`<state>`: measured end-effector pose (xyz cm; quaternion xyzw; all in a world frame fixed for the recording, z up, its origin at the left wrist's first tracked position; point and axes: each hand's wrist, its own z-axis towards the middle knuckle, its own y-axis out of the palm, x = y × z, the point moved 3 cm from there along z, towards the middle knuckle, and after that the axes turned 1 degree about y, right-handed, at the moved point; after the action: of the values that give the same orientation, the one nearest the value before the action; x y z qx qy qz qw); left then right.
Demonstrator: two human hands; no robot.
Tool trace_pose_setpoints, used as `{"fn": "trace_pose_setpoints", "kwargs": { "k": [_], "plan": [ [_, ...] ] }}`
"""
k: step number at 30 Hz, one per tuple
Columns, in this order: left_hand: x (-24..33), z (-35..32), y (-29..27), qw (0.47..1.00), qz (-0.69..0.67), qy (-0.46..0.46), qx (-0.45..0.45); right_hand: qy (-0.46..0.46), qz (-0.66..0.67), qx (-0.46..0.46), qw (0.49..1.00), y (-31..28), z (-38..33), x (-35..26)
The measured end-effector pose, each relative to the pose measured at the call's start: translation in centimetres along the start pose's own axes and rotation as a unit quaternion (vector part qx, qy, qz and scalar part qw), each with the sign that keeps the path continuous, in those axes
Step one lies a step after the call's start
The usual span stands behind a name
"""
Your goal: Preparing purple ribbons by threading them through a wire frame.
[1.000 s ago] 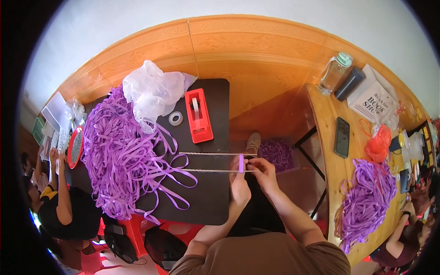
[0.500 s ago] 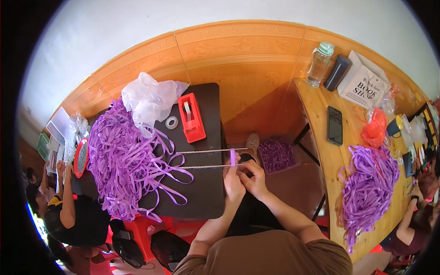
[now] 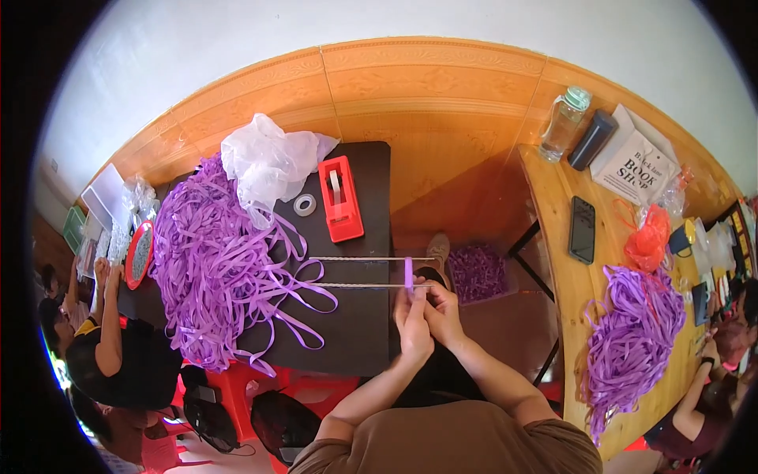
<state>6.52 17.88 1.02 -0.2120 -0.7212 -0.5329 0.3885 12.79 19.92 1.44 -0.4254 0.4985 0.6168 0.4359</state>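
Both hands, left and right, pinched shut on short purple ribbon strip at black worktop's three o'clock edge. Light, limp, slippery, probably; best gripped at ends.

A red tape dispenser stands beside a tape roll and a crumpled white plastic bag on the dark table, while a clear bottle, a black phone and an orange bag sit on the wooden table to the right.

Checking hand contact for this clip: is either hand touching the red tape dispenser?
No: both hands meet at the purple strip, apart from the red tape dispenser.
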Motion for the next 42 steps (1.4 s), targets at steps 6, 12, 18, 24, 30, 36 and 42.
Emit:
{"fn": "trace_pose_setpoints", "kwargs": {
  "k": [6, 12, 18, 24, 30, 36, 42],
  "plan": [
    [2.3, -1.3, 1.5, 1.0, -0.021, 0.007, -0.006, 0.026, 0.041, 0.001, 0.999, 0.3, -0.2, -0.4],
    [3.6, -1.5, 1.7, 1.0, -0.021, -0.011, -0.009, 0.095, 0.102, 0.011, 0.99, 0.8, -0.3, -0.4],
    [4.8, -1.8, 2.2, 0.999, -0.025, -0.027, -0.016, 0.096, 0.14, 0.017, 0.985, 0.8, -0.7, -0.3],
    [4.9, -1.5, 1.3, 0.996, -0.057, -0.068, -0.01, 0.128, 0.157, 0.049, 0.978, 1.2, -1.2, -1.8],
    [6.6, -1.0, 0.8, 0.977, -0.075, -0.201, -0.015, 0.064, 0.11, 0.098, 0.987, -0.4, -2.4, -4.1],
    [8.8, -1.0, 1.3, 0.946, -0.092, -0.3, -0.08, -0.054, -0.069, 0.022, 0.996, -1.2, 1.7, -8.7],
    [9.3, -1.0, 0.7, 0.917, -0.187, -0.326, -0.131, -0.035, -0.137, -0.1, 0.985, 4.6, 9.3, -9.2]
  ]
}}
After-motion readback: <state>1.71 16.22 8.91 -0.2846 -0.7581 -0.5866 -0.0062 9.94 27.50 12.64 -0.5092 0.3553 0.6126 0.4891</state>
